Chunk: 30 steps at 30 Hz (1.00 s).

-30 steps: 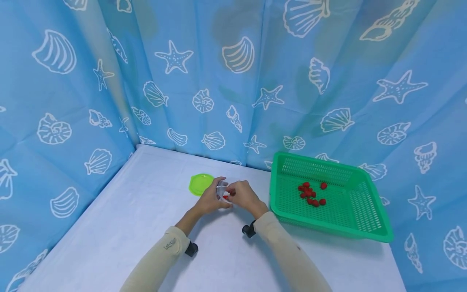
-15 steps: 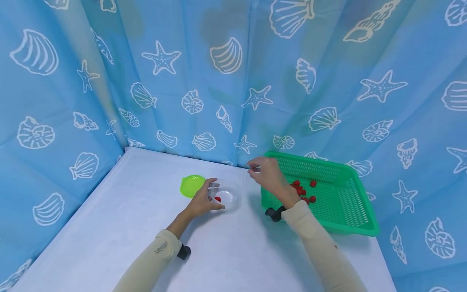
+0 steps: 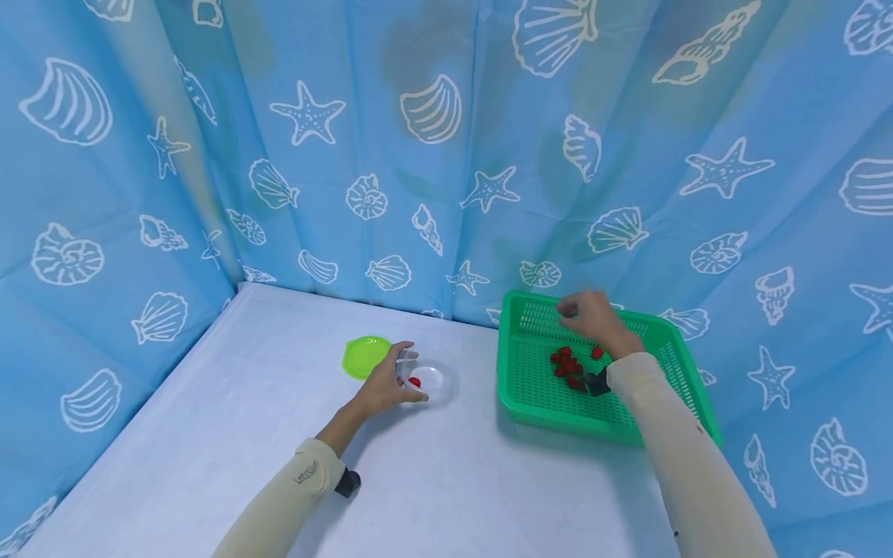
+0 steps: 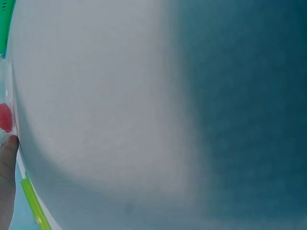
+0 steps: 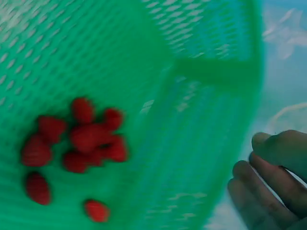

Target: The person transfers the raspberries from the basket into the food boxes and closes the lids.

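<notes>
My left hand grips the side of a clear plastic bowl on the white table, thumb and fingers spread around it. One red berry lies inside; the left wrist view catches only a finger beside that berry at its edge. Over the back part of a green basket hovers my right hand, fingers loosely bent and holding nothing. Red raspberry-like berries sit clustered on the basket floor, apart from the right hand.
A lime-green lid lies flat on the table, just behind the left hand. The basket's raised rim stands right of the bowl. A blue shell-print curtain hangs along the table's back and left edges.
My right hand has left the bowl and travelled right, to above the basket. The left hand stays on the bowl, whose inside now shows the berry more plainly. The head view has shifted slightly.
</notes>
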Tool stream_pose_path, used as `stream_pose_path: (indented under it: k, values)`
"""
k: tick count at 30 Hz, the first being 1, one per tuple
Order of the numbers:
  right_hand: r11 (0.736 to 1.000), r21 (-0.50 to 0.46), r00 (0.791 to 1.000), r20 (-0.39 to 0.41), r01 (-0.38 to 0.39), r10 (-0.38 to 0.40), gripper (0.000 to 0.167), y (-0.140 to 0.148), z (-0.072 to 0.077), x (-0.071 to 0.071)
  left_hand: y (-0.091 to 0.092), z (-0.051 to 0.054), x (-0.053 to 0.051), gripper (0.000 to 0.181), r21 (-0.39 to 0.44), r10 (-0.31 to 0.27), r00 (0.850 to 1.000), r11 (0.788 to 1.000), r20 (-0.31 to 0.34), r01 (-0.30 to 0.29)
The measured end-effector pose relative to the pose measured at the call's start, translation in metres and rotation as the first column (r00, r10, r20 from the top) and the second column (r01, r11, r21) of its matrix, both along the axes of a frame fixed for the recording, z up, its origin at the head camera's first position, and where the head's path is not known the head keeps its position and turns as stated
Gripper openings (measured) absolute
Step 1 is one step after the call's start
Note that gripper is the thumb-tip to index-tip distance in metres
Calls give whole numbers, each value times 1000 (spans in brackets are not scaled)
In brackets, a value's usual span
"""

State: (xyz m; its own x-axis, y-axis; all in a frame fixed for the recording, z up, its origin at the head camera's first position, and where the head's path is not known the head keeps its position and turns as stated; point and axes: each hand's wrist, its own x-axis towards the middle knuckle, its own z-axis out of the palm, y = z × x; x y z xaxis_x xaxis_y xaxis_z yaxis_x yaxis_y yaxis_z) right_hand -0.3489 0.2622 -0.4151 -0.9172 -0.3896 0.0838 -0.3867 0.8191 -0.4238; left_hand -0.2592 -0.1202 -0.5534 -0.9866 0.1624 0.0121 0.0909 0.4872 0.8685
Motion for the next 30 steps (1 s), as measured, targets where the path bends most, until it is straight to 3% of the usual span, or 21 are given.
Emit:
stream_pose_path:
  k: [3,6,12,18,25,30]
  values:
    - [999,51,993,119,17,-23,27,14,-17,-9,0,1,-3,101,-11,5,1000,1000,-1,-5]
    - [995,90,982,180,42,-58,29,27,-35,-13,3,0,-4,101,-12,-5,1000,1000,-1,5]
    - [994,102,978,202,35,-55,30,37,-60,-13,5,-5,-1,101,-1,-37,999,999,-18,37]
    - [996,92,976,213,22,-41,27,36,-75,-20,3,-3,0,101,-18,-28,1000,999,-6,28]
    - [998,17,956,287,62,-64,27,32,-83,-23,-2,-1,-2,100,-21,-27,1000,999,-14,26]
    - [999,25,966,256,36,-41,26,32,-84,-22,-3,-2,-3,101,-35,-15,1000,999,-11,15]
